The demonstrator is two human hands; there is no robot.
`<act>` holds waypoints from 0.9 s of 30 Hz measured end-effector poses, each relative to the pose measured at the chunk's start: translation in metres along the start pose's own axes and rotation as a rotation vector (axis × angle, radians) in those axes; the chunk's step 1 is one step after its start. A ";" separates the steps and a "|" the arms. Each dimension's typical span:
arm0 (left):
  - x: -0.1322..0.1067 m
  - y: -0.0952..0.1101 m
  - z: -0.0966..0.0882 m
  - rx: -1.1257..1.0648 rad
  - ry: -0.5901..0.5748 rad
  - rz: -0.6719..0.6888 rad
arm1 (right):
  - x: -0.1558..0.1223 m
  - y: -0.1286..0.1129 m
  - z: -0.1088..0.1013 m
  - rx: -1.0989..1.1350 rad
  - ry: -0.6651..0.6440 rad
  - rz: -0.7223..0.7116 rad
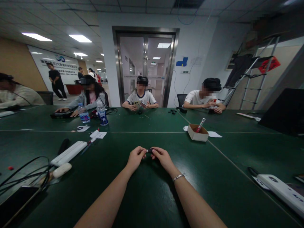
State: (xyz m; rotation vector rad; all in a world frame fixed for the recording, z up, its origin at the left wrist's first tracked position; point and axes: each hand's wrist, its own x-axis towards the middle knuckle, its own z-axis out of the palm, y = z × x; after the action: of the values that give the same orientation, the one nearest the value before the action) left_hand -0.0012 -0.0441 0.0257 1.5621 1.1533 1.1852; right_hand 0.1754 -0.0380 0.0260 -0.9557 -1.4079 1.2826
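A small black stick-like piece (149, 151) with a pale end is held between my hands, just over the green table (152, 186). My left hand (136, 157) pinches it at the pale end, thumb against forefinger. On the other side, my right hand (163, 158) has its fingertips closed on the dark part. Both hands are close together and the piece bridges the gap between them. It is too small for me to make out its exact kind, and the fingers cover its two ends.
A shallow cardboard box (198, 136) holding a red-and-silver tube stands ahead on the right. To the left lie a white power strip (69, 153), cables and a phone (17, 202). Another power strip (281, 191) is at right. Bottles (102, 116) stand farther off; several people sit opposite.
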 end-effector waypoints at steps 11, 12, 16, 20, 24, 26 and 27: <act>-0.002 0.002 0.000 0.213 0.014 -0.079 | -0.001 0.000 0.003 -0.042 -0.041 -0.007; -0.003 0.003 0.000 0.228 0.018 -0.081 | -0.002 0.000 0.004 -0.040 -0.048 -0.013; -0.003 0.006 -0.001 0.234 0.006 -0.110 | -0.003 0.002 0.007 -0.060 -0.041 -0.041; -0.003 0.006 -0.002 0.200 0.003 -0.144 | -0.003 0.004 0.010 -0.092 -0.009 -0.059; -0.004 0.005 -0.001 0.184 -0.029 -0.114 | -0.002 0.004 0.008 -0.084 0.021 -0.061; -0.005 0.006 0.000 0.196 -0.038 -0.084 | -0.001 0.003 0.006 -0.072 0.040 -0.049; -0.005 0.006 0.001 0.207 -0.035 -0.072 | -0.001 0.003 0.005 -0.065 0.047 -0.044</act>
State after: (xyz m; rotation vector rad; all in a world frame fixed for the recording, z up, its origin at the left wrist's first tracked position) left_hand -0.0001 -0.0504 0.0305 1.6732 1.3321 1.0135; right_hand 0.1706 -0.0399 0.0232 -0.9870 -1.4340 1.1815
